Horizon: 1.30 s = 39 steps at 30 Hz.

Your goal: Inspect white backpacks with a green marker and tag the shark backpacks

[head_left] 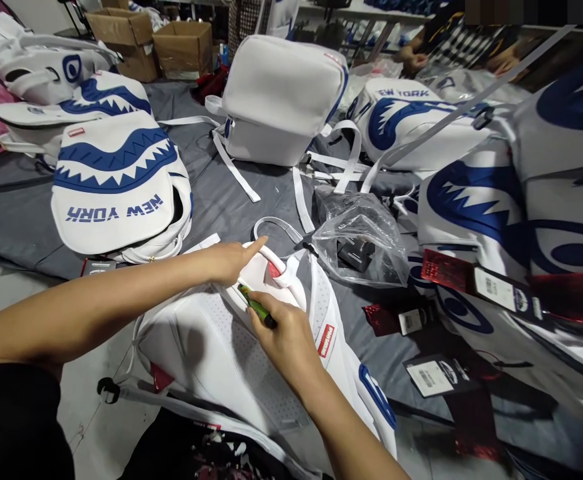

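Note:
A white backpack with perforated back panels and a small red label lies in front of me, its top turned away from my body. My left hand is at its top edge, one finger stretched along the carry handle and the other fingers bent against the fabric, partly hidden. Closed in my right hand is a small green-and-black tool; its tip meets the seam beside the handle, and its exact kind is unclear.
Finished-looking white backpacks with blue shark-mouth prints lie left and right. Another white backpack stands ahead. A clear plastic bag and barcode tags lie to the right. Cardboard boxes and another person's hand are behind.

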Tool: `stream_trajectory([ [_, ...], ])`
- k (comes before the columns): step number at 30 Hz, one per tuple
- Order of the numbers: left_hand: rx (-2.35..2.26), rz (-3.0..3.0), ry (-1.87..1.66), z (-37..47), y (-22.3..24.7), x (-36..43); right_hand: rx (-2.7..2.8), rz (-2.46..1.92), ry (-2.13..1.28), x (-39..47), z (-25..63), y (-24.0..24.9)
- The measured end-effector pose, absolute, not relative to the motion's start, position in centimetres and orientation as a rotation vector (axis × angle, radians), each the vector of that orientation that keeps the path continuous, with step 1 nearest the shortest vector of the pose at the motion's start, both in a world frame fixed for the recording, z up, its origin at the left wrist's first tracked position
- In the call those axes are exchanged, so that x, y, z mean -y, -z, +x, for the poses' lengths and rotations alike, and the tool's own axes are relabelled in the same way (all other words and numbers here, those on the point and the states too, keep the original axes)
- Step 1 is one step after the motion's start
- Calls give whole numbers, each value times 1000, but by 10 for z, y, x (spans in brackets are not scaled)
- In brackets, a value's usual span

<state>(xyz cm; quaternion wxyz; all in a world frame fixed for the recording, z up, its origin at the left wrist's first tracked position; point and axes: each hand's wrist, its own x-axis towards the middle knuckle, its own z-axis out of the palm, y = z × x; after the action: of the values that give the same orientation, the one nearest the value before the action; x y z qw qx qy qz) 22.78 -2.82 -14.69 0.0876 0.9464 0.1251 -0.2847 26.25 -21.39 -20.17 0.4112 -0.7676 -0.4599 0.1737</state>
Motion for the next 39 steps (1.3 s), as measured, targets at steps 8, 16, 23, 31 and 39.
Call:
stream_trajectory([
  [8, -406, 2747, 902, 231, 140, 34, 1091, -1935, -388, 221, 259, 208],
  [16, -488, 2777, 985, 239, 136, 41, 1027, -1880, -354, 217, 266, 222],
  [23, -451, 2715, 971, 239, 133, 36, 913, -1728, -471, 206, 264, 230],
  [31, -504, 2704, 977, 239, 130, 41, 939, -1773, -463, 207, 264, 236],
  [39, -647, 2816, 974, 246, 130, 53, 987, -1831, -400, 207, 263, 223],
])
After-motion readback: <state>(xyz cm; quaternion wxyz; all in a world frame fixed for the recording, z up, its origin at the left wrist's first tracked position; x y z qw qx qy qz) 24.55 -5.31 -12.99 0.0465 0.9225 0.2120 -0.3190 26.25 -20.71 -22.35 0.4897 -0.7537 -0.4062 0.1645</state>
